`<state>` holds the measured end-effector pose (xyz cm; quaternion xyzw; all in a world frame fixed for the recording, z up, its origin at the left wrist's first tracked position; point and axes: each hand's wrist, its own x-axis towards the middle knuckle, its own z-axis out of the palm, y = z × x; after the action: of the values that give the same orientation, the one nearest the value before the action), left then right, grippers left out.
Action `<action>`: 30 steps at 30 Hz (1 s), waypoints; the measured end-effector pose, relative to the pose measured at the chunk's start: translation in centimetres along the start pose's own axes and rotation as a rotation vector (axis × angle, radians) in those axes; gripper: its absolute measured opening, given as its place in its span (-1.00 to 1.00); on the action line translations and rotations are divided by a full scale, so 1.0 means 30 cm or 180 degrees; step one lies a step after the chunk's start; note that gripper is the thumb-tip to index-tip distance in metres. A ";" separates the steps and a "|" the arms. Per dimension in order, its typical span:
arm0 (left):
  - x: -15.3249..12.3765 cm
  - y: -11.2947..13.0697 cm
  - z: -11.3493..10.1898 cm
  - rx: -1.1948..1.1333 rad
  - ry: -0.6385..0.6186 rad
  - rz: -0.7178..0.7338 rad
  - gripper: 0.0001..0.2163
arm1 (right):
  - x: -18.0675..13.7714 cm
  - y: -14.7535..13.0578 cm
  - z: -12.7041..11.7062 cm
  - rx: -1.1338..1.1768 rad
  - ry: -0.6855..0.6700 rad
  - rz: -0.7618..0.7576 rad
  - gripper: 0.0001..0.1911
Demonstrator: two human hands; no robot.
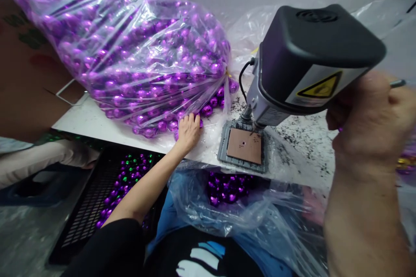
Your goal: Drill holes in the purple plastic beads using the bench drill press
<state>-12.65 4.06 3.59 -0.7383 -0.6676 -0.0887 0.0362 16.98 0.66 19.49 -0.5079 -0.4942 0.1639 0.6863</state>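
Note:
My left hand (pixel 189 132) rests at the edge of a large clear plastic bag (pixel 139 52) full of shiny purple faceted balls. Its fingers curl down over a purple ball (pixel 201 123), most of which they hide. A small bench drill press (pixel 292 60) with a black motor cover stands to the right. Beside its head, my right hand (pixel 373 108) is closed around its feed lever; a dark lever end (pixel 398 83) sticks out past the knuckles. Under the chuck, a brown square plate (pixel 244 145) with a small hole lies on the grey drill base (pixel 224 151).
Dark shavings (pixel 302 138) litter the white table (pixel 97 121). Below it, a black crate (pixel 76 220) holds purple and green balls. Clear plastic (pixel 260 220) with more purple balls (pixel 227 188) covers my lap. A cardboard box (pixel 26 78) and a person's leg (pixel 42 160) are at left.

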 end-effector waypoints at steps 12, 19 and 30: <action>-0.069 0.073 -0.051 -0.5573 -0.1323 -0.0169 -0.43 | 0.012 0.006 0.010 0.0077 0.0077 0.0033 -0.59; -0.103 0.153 -0.010 -0.5981 -0.1873 -0.0372 -0.44 | 0.012 0.005 0.007 0.0000 0.0022 0.0041 -0.60; -0.088 0.185 0.035 -0.5442 -0.1210 -0.0178 -0.49 | 0.008 0.011 0.010 0.0116 -0.0037 0.0001 -0.59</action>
<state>-7.31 1.08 2.45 -0.4981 -0.3850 -0.4350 -0.6437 16.93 1.12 19.33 -0.4944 -0.4950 0.1759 0.6925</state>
